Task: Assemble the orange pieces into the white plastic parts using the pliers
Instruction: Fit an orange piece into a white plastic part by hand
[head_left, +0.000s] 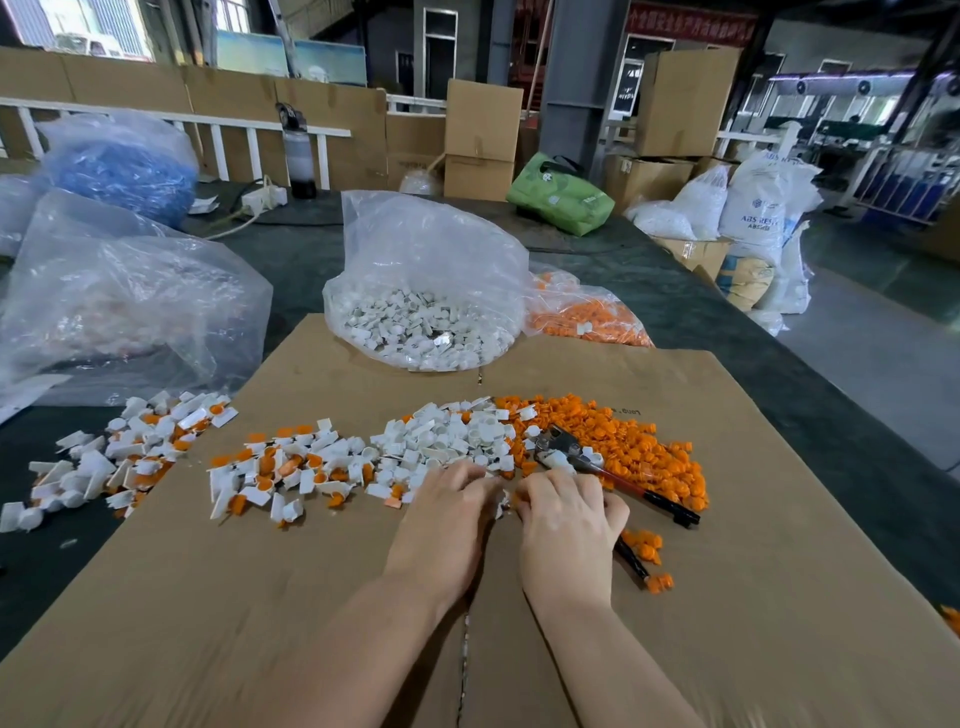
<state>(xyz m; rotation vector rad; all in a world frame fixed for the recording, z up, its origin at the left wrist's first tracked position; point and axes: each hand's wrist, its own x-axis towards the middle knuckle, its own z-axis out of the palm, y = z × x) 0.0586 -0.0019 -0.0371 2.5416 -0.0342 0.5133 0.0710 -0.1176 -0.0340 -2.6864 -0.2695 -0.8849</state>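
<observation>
Both hands, left and right, pinch a white part and orange piece together, fingers curled shut. Pliers lie idle beside the right hand. Likely pre-fitting; next, take pliers and press.

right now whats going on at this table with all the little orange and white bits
A person is fitting small parts together by hand on a cardboard sheet. The left hand and right hand meet over a small white piece with a bit of orange between their fingers. The pliers lie untouched just behind the right hand, at the edge of the loose orange pieces. Loose white plastic parts sit beside them, and joined ones are spread to the left.
</observation>
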